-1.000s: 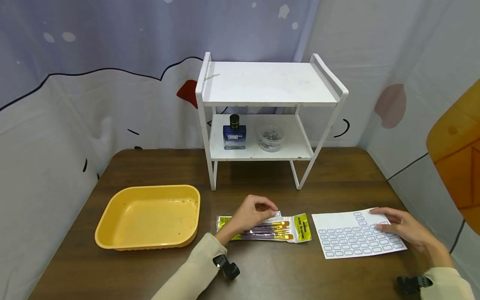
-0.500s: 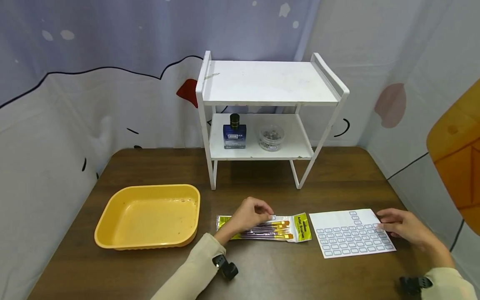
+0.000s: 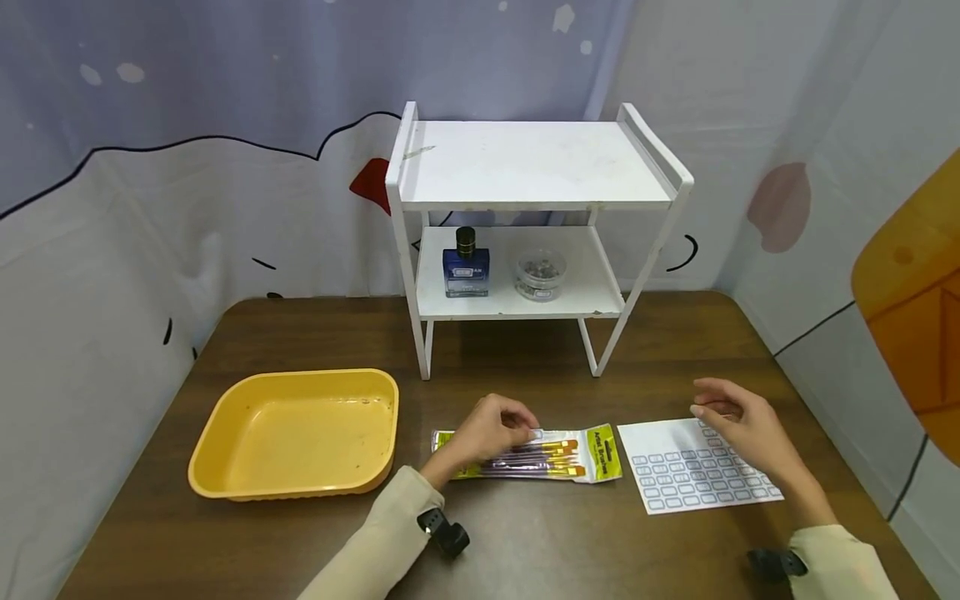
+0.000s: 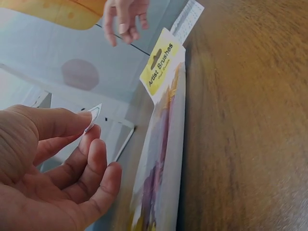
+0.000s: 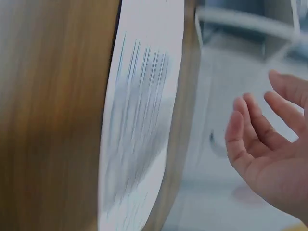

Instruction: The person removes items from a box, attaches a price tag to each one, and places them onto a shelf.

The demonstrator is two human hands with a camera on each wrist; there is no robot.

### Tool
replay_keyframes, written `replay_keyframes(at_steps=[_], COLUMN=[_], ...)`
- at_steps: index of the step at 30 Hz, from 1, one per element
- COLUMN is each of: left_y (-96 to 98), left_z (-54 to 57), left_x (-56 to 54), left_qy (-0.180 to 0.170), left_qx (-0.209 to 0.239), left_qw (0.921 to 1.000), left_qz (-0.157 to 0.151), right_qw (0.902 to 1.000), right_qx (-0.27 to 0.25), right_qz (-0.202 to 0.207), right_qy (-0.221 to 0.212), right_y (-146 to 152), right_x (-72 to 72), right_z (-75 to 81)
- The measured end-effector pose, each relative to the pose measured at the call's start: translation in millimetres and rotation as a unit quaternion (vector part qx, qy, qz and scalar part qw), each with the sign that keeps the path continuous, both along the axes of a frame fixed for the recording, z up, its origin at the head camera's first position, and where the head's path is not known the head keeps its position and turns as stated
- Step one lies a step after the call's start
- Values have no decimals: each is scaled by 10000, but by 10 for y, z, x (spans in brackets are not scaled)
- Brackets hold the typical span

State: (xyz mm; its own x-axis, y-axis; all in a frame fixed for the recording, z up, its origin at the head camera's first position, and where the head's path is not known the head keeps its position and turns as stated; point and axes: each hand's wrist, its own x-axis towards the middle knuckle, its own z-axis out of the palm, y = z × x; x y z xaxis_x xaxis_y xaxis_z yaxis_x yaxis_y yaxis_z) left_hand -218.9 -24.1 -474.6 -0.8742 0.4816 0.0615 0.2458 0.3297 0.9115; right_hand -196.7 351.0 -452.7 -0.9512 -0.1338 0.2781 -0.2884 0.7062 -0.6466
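Between thumb and forefinger, my left hand (image 3: 491, 429) pinches a small white sticker (image 4: 95, 115) with a printed border. That hand is over a clear pack of artist brushes (image 3: 603, 454) with a yellow-green header, lying flat on the table. My right hand (image 3: 742, 421) hovers over the far right part of a white sheet of label stickers (image 3: 656, 446). Its fingers are loosely bent and hold nothing, as the right wrist view also shows, where the sheet (image 5: 144, 96) lies apart from the hand. Part of the sheet is hidden behind the right hand in the head view.
A yellow plastic tray (image 3: 292, 492) sits on the left of the brown table (image 3: 525, 542). Behind the brushes stands a white two-tier shelf (image 3: 525, 167). Its lower tier bears a blue perfume bottle (image 3: 466, 271) and a clear round tub (image 3: 540, 279) of small greyish pieces.
My right hand has let go of the label sheet, lifting up and to the left over it. The sheet slid slightly left. My left hand, still pinching the sticker, moved slightly left.
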Motion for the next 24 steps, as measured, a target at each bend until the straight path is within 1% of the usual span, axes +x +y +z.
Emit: replay_keyframes(at_steps=[3, 5, 7, 9, 12, 15, 19, 22, 24], left_y=[-30, -47, -62, -72, -85, -97, -105, -110, -115], left_z=[13, 21, 27, 31, 33, 35, 45, 49, 48], left_x=[-8, -12, -13, -14, -14, -11, -3, 7, 17], left_qy=[56, 77, 77, 45, 34, 4, 37, 71, 76], left_qx=[-24, -38, -38, -23, 4, 9, -45, -151, -236], left_qw=[10000, 10000, 10000, 10000, 10000, 10000, 9999, 9996, 9993], left_qz=[20, 15, -14, -23, -45, -69, -142, -222, -288], right_qw=[9988, 9966, 9932, 9889, 9820, 9765, 9703, 9640, 9602], right_qx=[-116, -119, -97, -91, 10, 256, 641, 997, 1215], right_qz=[354, 674, 1031, 1386, 1847, 2127, 2328, 2422, 2449], right_qy=[302, 457, 536, 522, 402, 253, -145, -466, -567], right_y=[-346, -567, -764, -928, -1106, -1219, -1298, -1330, -1348], right_x=[-6, -9, -5, -4, -4, 0, -1, -17, -21], right_z=[6, -11, -46, -98, -210, -295, -328, -342, -353])
